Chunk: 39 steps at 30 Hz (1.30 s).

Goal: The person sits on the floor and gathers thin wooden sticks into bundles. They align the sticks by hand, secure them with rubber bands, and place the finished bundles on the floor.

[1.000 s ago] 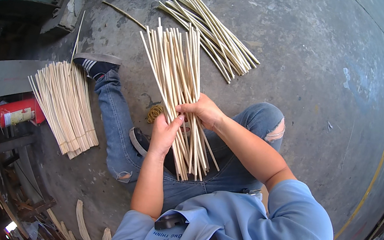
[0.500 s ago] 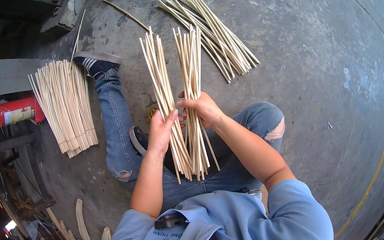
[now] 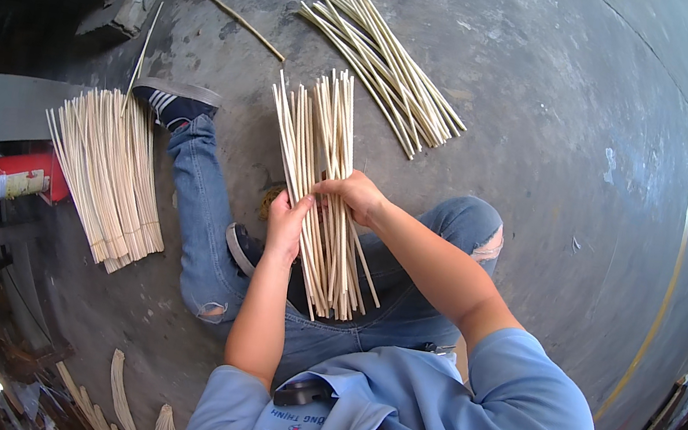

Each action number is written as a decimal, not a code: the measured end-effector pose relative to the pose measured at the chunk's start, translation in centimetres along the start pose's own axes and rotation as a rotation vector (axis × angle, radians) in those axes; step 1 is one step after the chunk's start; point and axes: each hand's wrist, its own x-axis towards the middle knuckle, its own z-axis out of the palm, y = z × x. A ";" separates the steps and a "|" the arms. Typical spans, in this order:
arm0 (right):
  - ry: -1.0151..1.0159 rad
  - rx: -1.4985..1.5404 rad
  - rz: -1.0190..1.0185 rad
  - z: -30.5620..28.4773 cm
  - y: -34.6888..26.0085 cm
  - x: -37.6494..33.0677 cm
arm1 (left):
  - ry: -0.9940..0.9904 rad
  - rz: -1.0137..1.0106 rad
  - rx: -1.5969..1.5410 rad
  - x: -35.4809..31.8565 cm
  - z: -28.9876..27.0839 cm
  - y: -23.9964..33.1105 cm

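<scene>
Stained grey concrete floor [image 3: 558,180] bears greenish rods [image 3: 389,73] at twelve o'clock, a pale sheaf [image 3: 105,179] at nine; left hand [image 3: 285,220] and right hand [image 3: 354,194] grasp slender, straight sticks [image 3: 330,262].

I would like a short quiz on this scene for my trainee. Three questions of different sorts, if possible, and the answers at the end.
1. Multiple choice. What do the left hand and the right hand hold?
A) a shoe
B) pale sticks
C) a hammer

2. True or false? A single stick lies on the floor, apart from the loose pile of sticks.

3. Fill in the blank. In the picture, the red cylinder is to the ____ of the wide, fan-shaped bundle.

Key: 1. B; 2. True; 3. left
</scene>
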 end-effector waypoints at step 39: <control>0.018 -0.024 0.037 0.4 0.3 0.6 | 0.126 -0.037 0.051 -0.6 0.3 0.5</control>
